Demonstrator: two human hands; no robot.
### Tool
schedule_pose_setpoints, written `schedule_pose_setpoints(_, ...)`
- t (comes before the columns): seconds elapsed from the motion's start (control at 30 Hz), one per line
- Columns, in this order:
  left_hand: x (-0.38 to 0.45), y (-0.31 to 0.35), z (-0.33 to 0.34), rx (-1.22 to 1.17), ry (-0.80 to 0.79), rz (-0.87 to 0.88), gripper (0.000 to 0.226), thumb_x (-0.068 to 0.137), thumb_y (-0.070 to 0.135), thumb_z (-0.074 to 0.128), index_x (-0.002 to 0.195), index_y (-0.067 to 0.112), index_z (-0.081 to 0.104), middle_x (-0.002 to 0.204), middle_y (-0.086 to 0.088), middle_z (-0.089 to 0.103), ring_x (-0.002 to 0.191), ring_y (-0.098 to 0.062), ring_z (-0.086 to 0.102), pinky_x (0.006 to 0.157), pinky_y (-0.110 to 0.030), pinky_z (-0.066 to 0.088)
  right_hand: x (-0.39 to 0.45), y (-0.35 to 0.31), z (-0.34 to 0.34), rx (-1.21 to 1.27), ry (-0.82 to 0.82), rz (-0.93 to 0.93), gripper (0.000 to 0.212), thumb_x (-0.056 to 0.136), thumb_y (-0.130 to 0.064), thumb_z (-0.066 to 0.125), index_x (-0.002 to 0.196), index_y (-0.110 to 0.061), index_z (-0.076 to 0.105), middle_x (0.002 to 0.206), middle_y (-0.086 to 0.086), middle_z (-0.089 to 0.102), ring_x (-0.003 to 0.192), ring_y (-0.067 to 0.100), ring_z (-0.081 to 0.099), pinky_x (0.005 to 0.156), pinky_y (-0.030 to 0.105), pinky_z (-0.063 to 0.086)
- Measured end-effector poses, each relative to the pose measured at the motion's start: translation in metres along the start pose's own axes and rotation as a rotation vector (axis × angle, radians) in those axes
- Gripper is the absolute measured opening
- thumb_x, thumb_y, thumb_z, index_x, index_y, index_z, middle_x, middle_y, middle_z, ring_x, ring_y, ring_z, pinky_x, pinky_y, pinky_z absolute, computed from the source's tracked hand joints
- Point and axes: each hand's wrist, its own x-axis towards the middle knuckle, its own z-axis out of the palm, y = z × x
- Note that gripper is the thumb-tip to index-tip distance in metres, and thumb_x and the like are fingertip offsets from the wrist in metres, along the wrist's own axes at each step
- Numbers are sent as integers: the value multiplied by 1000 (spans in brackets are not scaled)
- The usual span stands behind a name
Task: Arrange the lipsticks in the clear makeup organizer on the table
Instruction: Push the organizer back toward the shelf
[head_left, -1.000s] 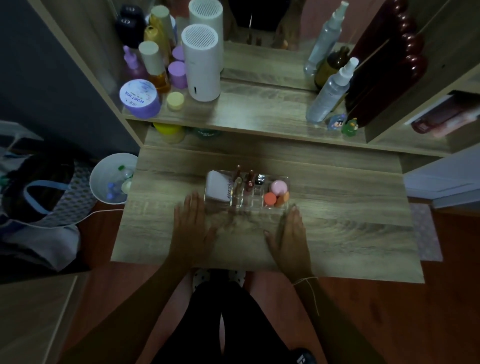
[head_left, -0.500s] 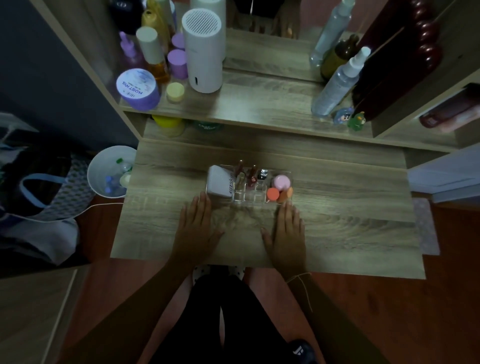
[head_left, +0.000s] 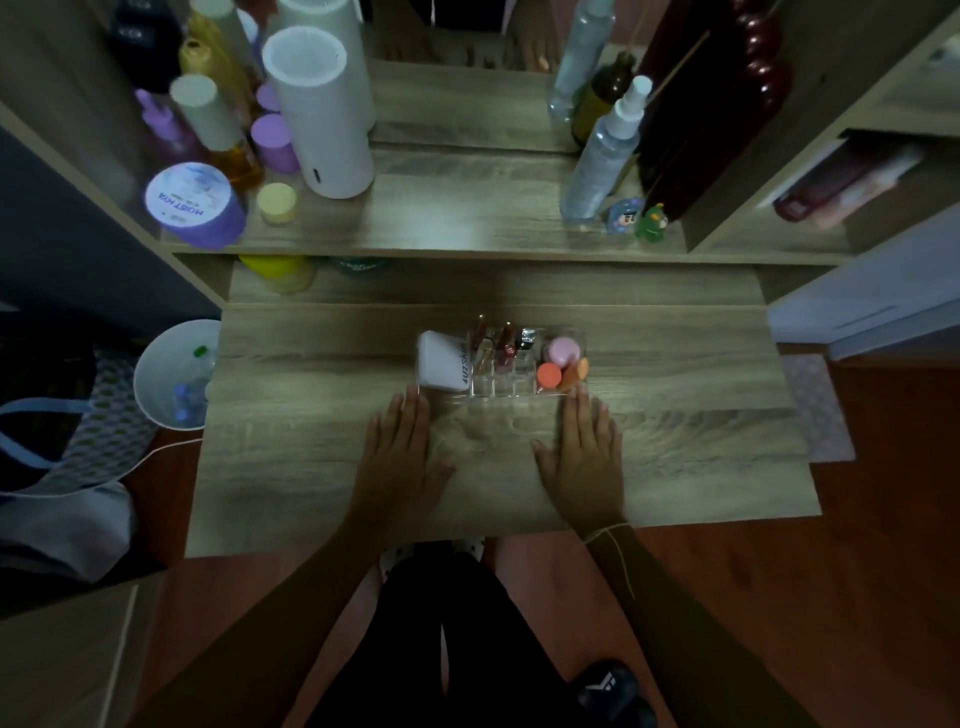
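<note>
A clear makeup organizer (head_left: 511, 391) stands mid-table. Several lipsticks (head_left: 503, 344) stand upright in its middle slots. A white compact (head_left: 442, 362) fills its left compartment, and pink and orange sponges (head_left: 561, 364) fill the right one. My left hand (head_left: 402, 457) lies flat on the wood, palm down, fingertips just short of the organizer's front left corner. My right hand (head_left: 587, 454) lies flat too, fingertips at the front right corner. Neither hand holds anything.
The wooden table (head_left: 311, 457) meets a raised shelf (head_left: 457, 228) carrying a white cylinder (head_left: 319, 111), a purple jar (head_left: 193, 203), bottles and a spray bottle (head_left: 602, 156). A white bin (head_left: 174, 374) stands left of the table. My legs are below the front edge.
Both hands have slid forward over the table toward the organizer, so the fingertips now reach its front corners. The organizer and lipsticks have stayed put.
</note>
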Motion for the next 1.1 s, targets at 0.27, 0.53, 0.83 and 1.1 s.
schedule_pose_setpoints(0.27,19,37,5,-10,28,50,83,90,59,27,149,5,6,159,-15,10,147,-27,4,118,-47,7,8,35,-3,22,-4,57,79,95,-55,39,154,-13,8,163,9,10,150,34,8,120,53,16)
schedule_pose_setpoints(0.53,51,83,8,5,29,109,83,89,58,26,149,4,4,159,-15,2,146,-29,4,118,-45,5,20,86,-10,-26,23,89,76,96,-57,31,153,-10,13,162,13,17,147,38,18,116,58,24)
schedule_pose_setpoints(0.83,86,135,20,-3,3,115,81,94,53,36,149,7,-3,159,-12,-5,144,-22,-9,115,-41,-3,36,138,-19,104,74,156,74,97,-56,34,153,-15,8,163,9,14,149,36,12,119,58,16)
schedule_pose_setpoints(1.1,101,178,30,-7,-5,146,78,94,49,37,149,8,0,158,-10,-7,144,-22,-13,119,-43,0,50,183,-29,149,121,180,72,96,-57,33,153,-18,11,162,8,16,149,35,10,119,57,11)
